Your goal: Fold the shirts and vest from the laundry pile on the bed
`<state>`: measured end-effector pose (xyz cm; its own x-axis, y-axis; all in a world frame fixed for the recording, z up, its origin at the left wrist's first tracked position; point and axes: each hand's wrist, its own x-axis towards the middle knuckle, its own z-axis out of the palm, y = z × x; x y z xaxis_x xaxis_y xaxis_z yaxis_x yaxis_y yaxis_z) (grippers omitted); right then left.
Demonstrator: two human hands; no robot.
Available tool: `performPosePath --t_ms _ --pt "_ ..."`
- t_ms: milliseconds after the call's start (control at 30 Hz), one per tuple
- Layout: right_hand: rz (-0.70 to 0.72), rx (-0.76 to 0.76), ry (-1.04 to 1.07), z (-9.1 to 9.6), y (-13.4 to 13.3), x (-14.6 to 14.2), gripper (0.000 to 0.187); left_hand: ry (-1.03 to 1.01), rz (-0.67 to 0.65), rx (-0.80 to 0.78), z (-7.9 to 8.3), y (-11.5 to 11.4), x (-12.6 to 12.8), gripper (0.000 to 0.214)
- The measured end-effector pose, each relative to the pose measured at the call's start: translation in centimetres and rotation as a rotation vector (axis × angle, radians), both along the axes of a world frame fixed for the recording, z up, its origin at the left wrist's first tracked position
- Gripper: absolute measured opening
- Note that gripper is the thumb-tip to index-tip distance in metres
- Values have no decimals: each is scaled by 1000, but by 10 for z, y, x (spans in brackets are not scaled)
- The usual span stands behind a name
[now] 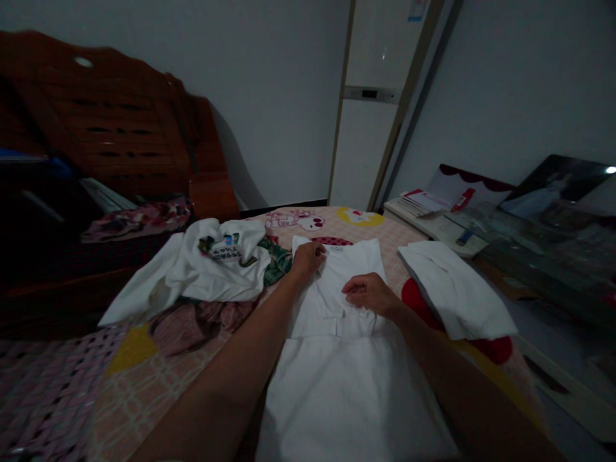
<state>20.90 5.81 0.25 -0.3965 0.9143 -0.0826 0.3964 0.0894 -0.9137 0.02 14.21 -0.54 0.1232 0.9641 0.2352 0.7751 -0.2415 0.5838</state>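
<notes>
A white shirt (346, 385) lies lengthwise in front of me, its collar at the far end and a crosswise fold below my hands. My left hand (308, 260) rests on the shirt's upper left part beside the collar, fingers slightly bent and spread. Over the chest area, my right hand (370, 293) touches or hovers just above the cloth with loosely curved fingers; the exact contact is unclear. Neither hand visibly grips the fabric. To the right sits a folded white garment (457, 289). On the left, a white printed garment (221, 256) lies crumpled.
A patterned cloth (144, 398) covers the table. Dusty-pink fabric (202, 324) and green patterned fabric (278, 262) lie under the crumpled garment. A wooden bench (120, 128) stands left, a glass-topped cabinet (539, 237) right, and a tall white appliance (366, 141) behind.
</notes>
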Motion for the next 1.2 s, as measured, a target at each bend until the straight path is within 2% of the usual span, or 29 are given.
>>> performPosePath --t_ms 133,233,300,400,500,567,767,867,933,1067,1200 --pt "90 149 -80 -12 -1 -3 13 113 11 -8 -2 -1 1 19" --pt "122 163 -128 -12 -1 -2 14 126 6 -3 -1 -2 0 21" --pt "126 167 -138 -5 0 1 14 112 -4 1 3 -1 -3 25" --pt "82 204 -100 16 1 12 15 69 12 12 16 1 -11 27" --pt "16 237 -82 38 2 23 16 -11 6 49 34 1 -16 21" --pt "7 230 -95 46 1 26 15 -81 -35 58 44 0 -16 15" --pt "249 -25 -124 44 -8 24 13 -259 -348 -190 52 -8 -8 3" --pt "351 -33 -238 44 -13 24 13 -312 -442 -271 60 -18 -2 6" --pt "456 -38 -342 48 -16 26 14 -326 -561 -360 70 -29 4 9" --pt "498 1 -422 65 -18 26 19 -165 -788 -510 90 -54 21 11" --pt "541 46 -544 83 -21 24 16 144 -866 -520 94 -71 32 13"
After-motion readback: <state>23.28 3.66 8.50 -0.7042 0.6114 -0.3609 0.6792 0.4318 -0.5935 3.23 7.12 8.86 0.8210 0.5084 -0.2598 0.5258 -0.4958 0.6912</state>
